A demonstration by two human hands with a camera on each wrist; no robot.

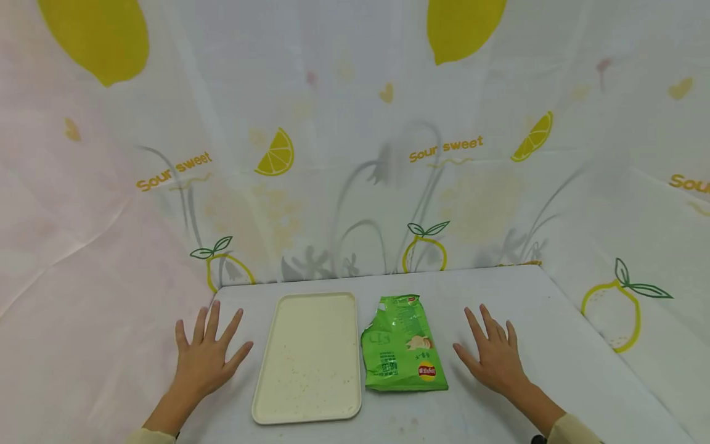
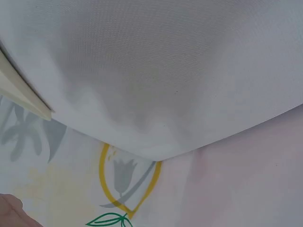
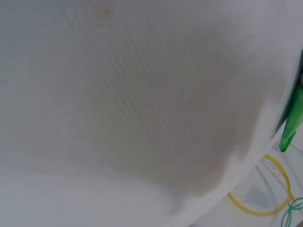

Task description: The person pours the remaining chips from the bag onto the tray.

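Fingers spread, my left hand (image 1: 204, 362) is held to the left of a cream rectangular tray (image 1: 310, 345). Small crumbs are scattered on the tray's surface. Beside the tray on its right lies a green chip bag (image 1: 399, 351), flat and crumpled, with a torn upper left edge. My right hand (image 1: 496, 361), also with spread fingers, is to the right of the bag and holds nothing. In the left wrist view the tray's edge (image 2: 23, 90) shows at the left. The right wrist view catches a sliver of the green bag (image 3: 293, 113) at its right border.
A white table (image 1: 554, 345) carries the tray and bag, with a few faint spots near its front. Behind it and at both sides hangs a pale curtain (image 1: 344, 154) printed with lemons and lettering.
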